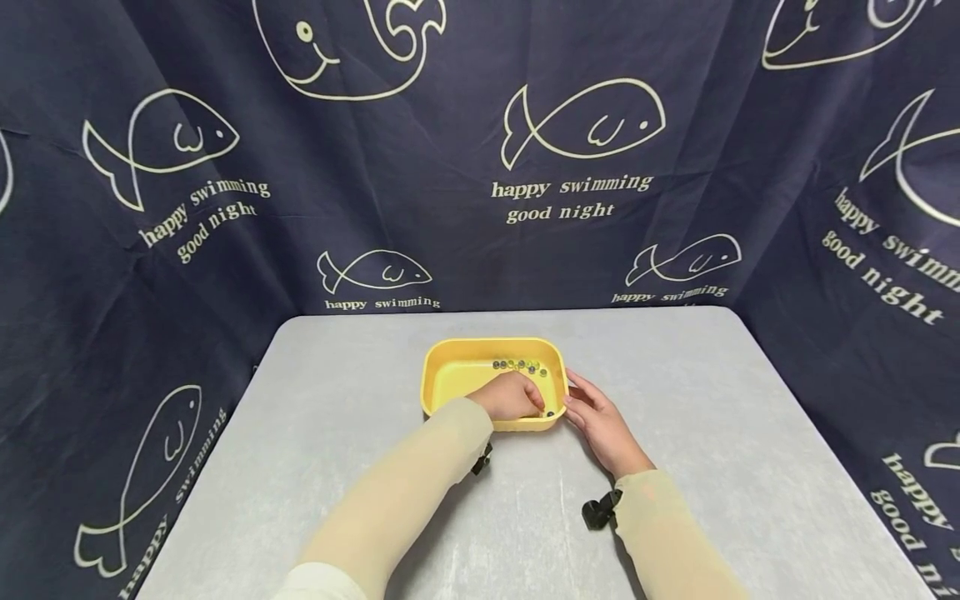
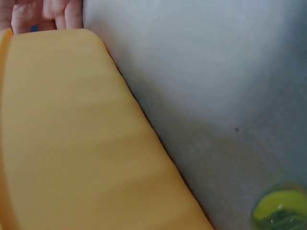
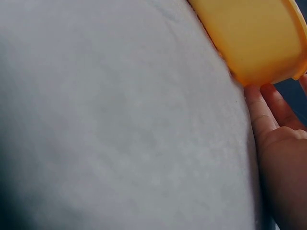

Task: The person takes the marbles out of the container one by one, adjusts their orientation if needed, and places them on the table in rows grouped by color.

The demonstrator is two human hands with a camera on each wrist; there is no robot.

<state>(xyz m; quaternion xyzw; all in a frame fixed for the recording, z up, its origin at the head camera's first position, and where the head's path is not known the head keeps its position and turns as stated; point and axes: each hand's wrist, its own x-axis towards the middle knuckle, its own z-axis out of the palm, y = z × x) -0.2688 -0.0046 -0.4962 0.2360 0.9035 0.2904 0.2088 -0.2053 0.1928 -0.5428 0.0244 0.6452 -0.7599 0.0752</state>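
Observation:
A yellow rectangular box (image 1: 461, 379) sits on the table with several small glass marbles (image 1: 521, 364) along its back wall. My left hand (image 1: 512, 395) reaches over the near rim into the box, fingers curled and fingertips down by the right front corner. A dark marble (image 1: 551, 414) lies right beside those fingertips; I cannot tell whether the fingers pinch another one. My right hand (image 1: 603, 425) rests against the box's right end, its fingers (image 3: 260, 112) fairly straight and touching the outer wall. Close to the left wrist camera, a yellow-green marble (image 2: 280, 208) shows outside the box.
The pale grey table (image 1: 712, 400) stretches around the box on all sides. Behind it and to both sides hangs a dark blue curtain (image 1: 465, 217) with fish drawings and lettering. A small black device (image 1: 597, 512) is strapped at the right wrist.

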